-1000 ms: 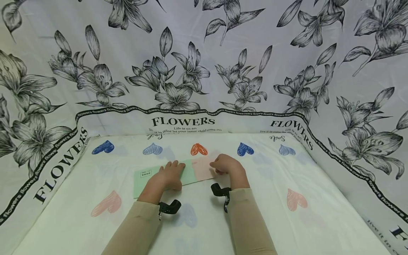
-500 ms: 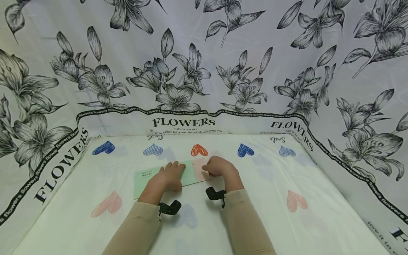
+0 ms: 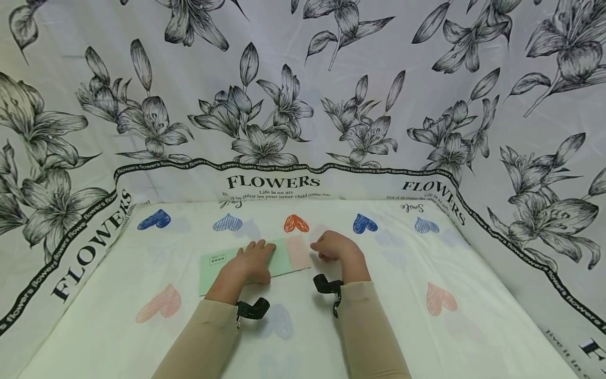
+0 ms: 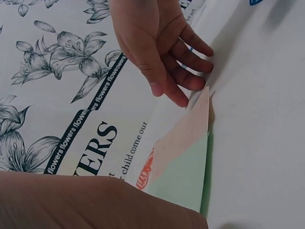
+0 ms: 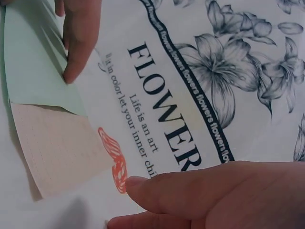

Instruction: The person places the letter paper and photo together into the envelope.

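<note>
A flat green envelope (image 3: 281,256) lies on the cloth, with a printed label (image 3: 217,259) near its left end. Out of its right end sticks a pink sheet of paper (image 3: 298,251), whose inner part is hidden inside the green. My left hand (image 3: 250,263) rests on the envelope with fingers stretched toward its far edge. To the right of the pink end is my right hand (image 3: 342,251), apart from the paper and holding nothing. Its fingers (image 4: 193,55) are loosely bent in the left wrist view. In the right wrist view the envelope's mouth edge crosses the pink sheet (image 5: 59,148).
A white cloth with printed hearts covers the table (image 3: 397,326). Behind and at both sides hangs a white curtain (image 3: 312,131) with black flower drawings and lettering. Each wrist wears a black camera mount (image 3: 253,308).
My right hand moved left with the pink sheet, leaving less of it outside the envelope, then let go and drew back right. My left hand stayed in place on the envelope.
</note>
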A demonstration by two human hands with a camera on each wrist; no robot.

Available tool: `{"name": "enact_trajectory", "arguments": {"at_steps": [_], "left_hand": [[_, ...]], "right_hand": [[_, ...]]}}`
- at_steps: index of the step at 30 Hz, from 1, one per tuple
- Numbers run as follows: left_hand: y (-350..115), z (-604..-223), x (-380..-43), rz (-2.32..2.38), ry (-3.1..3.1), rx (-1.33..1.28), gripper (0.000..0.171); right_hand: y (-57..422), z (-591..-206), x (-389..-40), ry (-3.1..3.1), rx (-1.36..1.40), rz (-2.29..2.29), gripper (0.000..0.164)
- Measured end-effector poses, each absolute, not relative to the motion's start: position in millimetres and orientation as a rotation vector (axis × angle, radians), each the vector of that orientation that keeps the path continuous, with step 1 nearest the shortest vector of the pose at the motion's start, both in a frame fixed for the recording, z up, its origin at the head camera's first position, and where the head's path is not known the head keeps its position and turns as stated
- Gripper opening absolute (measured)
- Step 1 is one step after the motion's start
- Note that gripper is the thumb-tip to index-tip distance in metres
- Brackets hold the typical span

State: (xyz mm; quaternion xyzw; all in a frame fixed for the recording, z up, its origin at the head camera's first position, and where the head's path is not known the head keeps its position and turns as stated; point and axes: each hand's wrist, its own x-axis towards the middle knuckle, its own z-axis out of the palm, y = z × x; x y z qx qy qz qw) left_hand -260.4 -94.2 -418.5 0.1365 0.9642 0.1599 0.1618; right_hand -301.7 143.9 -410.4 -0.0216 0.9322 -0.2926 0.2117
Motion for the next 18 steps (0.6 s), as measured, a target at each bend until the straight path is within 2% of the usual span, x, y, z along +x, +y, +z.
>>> {"name": "enact_trajectory", "arguments": {"at_steps": [5, 14, 18], "left_hand": [[-94.2, -419.3, -260.5, 0.448, 2.752, 0.392, 0.087], [-92.9, -419.3, -260.3, 0.441, 2.768, 0.394, 0.085], [-92.6, -420.3, -261.1, 0.434, 2.768, 0.392, 0.085]], "right_hand": [[142.9, -411.5, -302.6, 2.596, -0.037, -0.804, 0.038], [119.0, -407.6, -297.8, 2.556, -0.284, -0.734, 0.046], [119.3, -408.2, -296.8, 2.544, -0.268, -0.762, 0.045]]}}
